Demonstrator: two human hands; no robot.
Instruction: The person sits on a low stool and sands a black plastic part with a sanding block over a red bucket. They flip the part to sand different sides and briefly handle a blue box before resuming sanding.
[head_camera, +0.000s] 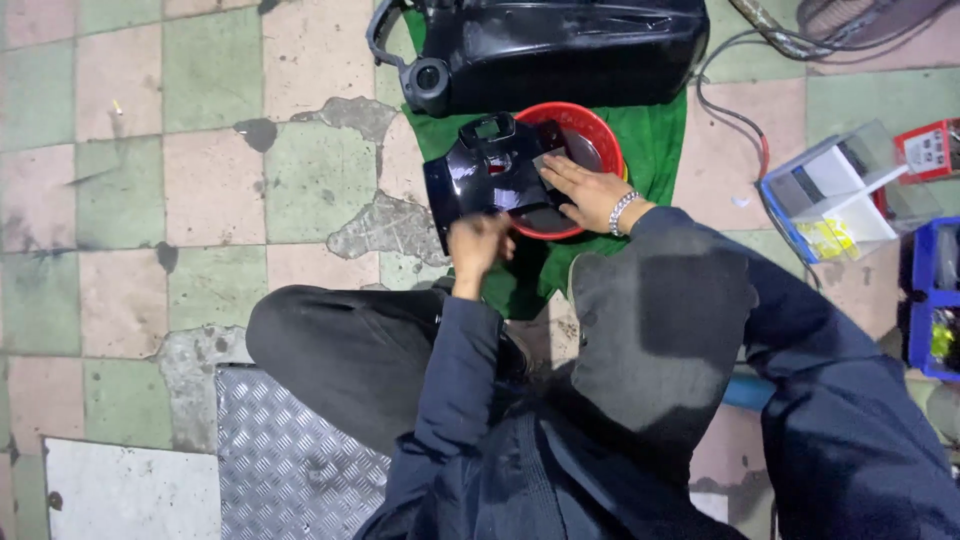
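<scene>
1. Worn pink and green floor tiles (215, 190) carry the work; a green cloth (655, 135) keeps the parts off the grit.
2. I see a glossy black panel (485, 175) propped over a red basin (590, 125), so runoff would fall inside.
3. Left hand (478, 245) is closed on the panel's near edge, steadying it.
4. Right hand (590, 190) lies flat, fingers extended, pressing a small grey pad (550, 160) to the panel.
5. Beyond, a large black tank-like part (560, 45) rests on the cloth; parts bins (830, 195) stand at right.
</scene>
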